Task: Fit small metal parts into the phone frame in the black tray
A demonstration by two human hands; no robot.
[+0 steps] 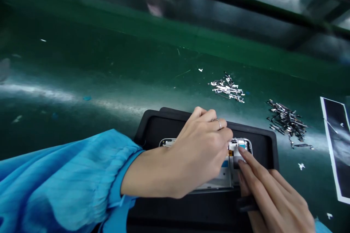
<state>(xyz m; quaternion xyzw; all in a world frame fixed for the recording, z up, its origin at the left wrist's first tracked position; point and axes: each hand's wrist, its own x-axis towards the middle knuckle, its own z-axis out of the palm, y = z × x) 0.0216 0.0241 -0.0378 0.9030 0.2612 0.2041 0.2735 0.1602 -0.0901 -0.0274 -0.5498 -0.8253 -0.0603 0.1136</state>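
Note:
A white phone frame lies in a black tray near the front of the green bench. My left hand, with a ring on one finger and a blue sleeve behind it, covers most of the frame, its fingers curled in a pinch over the frame's right end. What they pinch is hidden. My right hand comes in from the lower right, index and middle fingers stretched flat and pressing on the frame's right end beside a small blue and orange part.
Two heaps of small metal strips lie behind the tray, one silver, one darker. A few loose bits are scattered to the right. A dark sheet with a white border lies at the right edge.

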